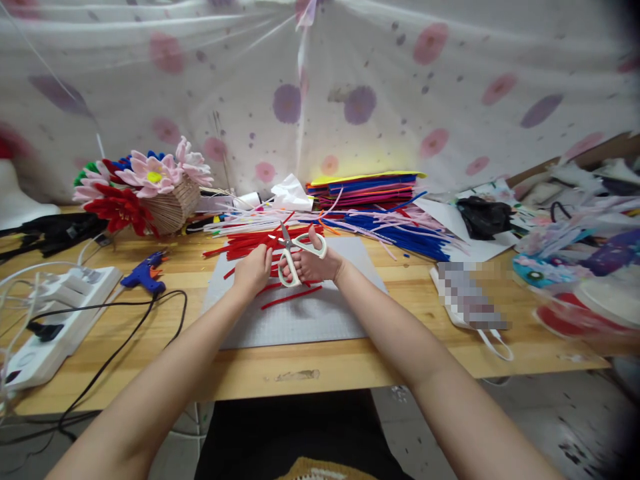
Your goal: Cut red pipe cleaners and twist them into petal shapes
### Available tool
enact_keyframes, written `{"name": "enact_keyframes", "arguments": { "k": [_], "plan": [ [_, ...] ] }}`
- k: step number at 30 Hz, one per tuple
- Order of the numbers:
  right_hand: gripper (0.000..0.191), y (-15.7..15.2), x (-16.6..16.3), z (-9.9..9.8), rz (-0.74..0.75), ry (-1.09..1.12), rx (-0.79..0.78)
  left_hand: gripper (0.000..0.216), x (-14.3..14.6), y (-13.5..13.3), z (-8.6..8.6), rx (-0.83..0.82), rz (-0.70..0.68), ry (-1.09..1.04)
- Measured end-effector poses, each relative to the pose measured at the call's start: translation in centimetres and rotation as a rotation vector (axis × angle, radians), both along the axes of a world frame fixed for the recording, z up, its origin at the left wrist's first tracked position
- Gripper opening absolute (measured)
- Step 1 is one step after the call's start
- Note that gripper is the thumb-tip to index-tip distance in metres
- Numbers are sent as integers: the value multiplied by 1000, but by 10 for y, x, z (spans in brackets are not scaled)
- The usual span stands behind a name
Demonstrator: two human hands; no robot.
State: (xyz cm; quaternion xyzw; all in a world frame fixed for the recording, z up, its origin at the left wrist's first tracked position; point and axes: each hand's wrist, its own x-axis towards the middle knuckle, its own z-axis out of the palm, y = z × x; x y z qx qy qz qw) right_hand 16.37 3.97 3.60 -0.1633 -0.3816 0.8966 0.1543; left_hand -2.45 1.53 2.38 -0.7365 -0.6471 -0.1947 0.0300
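Observation:
My right hand (pixel 320 264) is hooked through the off-white handles of a pair of scissors (pixel 303 243), thumb in one loop and fingers in the other. The scissors' blades stand apart and point toward my left hand (pixel 254 268). That hand is closed, pinching what looks like a red pipe cleaner whose end pokes up past the blades. Many red pipe cleaners (pixel 240 245) lie in a pile just behind my hands. A shorter red piece (pixel 290 297) rests on the grey cutting mat (pixel 320 327) under my wrists.
Blue and pink pipe cleaners (pixel 400 233) spread behind the mat, beside a stacked bundle (pixel 367 190). At left are a fuzzy-flower basket (pixel 173 207), a blue glue gun (pixel 145 273) and a power strip (pixel 65 327) with cables. A blurred-out phone-like device (pixel 467 293) lies right.

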Motion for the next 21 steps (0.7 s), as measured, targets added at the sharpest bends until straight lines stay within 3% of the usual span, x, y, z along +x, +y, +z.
{"name": "enact_keyframes", "arguments": {
  "k": [4,10,17,21],
  "plan": [
    [88,3,1,4,-122,53,-10,39,6,-7,-3,52,-53,69],
    [88,6,0,5,-264,88,-6,37,10,-13,-1,37,-193,8],
    [85,6,0,-1,-172,76,4,37,7,-19,5,-137,-420,-124],
    [81,7,4,3,-184,62,7,38,5,-19,2,-139,-410,-234]
  ]
}}
